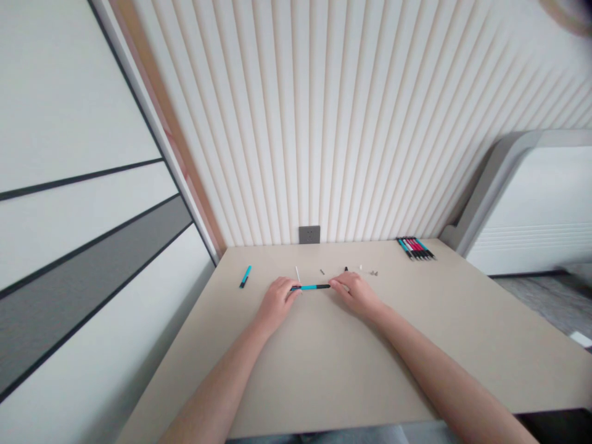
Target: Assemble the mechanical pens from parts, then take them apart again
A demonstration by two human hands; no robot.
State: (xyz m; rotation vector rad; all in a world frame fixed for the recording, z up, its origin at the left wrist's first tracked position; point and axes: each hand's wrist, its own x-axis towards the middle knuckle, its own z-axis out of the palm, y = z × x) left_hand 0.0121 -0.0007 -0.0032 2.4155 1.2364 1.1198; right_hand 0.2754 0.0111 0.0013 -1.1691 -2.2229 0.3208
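A blue pen with black ends [309, 287] lies level between my two hands, close over the table. Fingers of my left hand [277, 297] are closed on its left end. At its right end, the fingertips of my right hand [357, 291] pinch the black tip. Just beyond the pen are a thin white stick [297, 272], perhaps a refill, and a small dark spring-like piece [322, 271]. A small black part [346, 269] sits right behind my right hand. A blue and black pen barrel [245, 276] rests to the left of my left hand.
Several blue, black and pink pens [416, 248] lie in a row at the table's back right. Small greyish bits [374, 272] and a white piece [361, 267] are right of my right hand. The beige table [324, 370] meets a ribbed wall with a grey socket [309, 234].
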